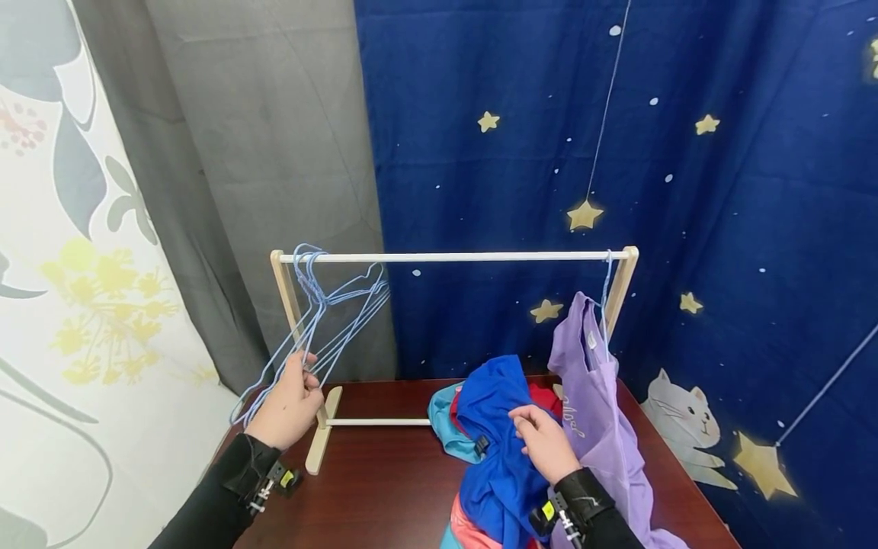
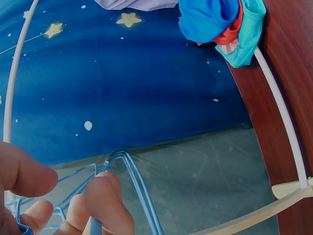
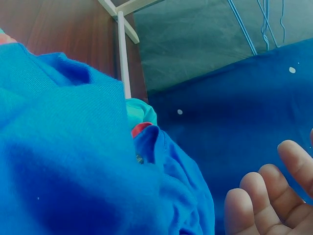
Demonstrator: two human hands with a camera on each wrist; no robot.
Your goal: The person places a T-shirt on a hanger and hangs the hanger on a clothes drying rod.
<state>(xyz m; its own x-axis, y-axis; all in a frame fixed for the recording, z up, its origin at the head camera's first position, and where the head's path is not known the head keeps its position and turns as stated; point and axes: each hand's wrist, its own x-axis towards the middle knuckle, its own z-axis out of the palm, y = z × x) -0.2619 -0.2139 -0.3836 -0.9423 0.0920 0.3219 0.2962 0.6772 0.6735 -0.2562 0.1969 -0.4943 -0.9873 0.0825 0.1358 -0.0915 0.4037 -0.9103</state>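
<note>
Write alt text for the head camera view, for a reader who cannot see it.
A person's left hand grips a bunch of blue wire hangers hooked on a small wooden clothes rack, while the right hand rests on a blue garment in a pile on a dark wooden table. A purple shirt hangs at the rack's right end, before a starry blue curtain.

Thin blue wire hangers (image 1: 329, 313), soft cloth shirts (image 1: 501, 450), glossy wood table (image 1: 384, 488)
</note>
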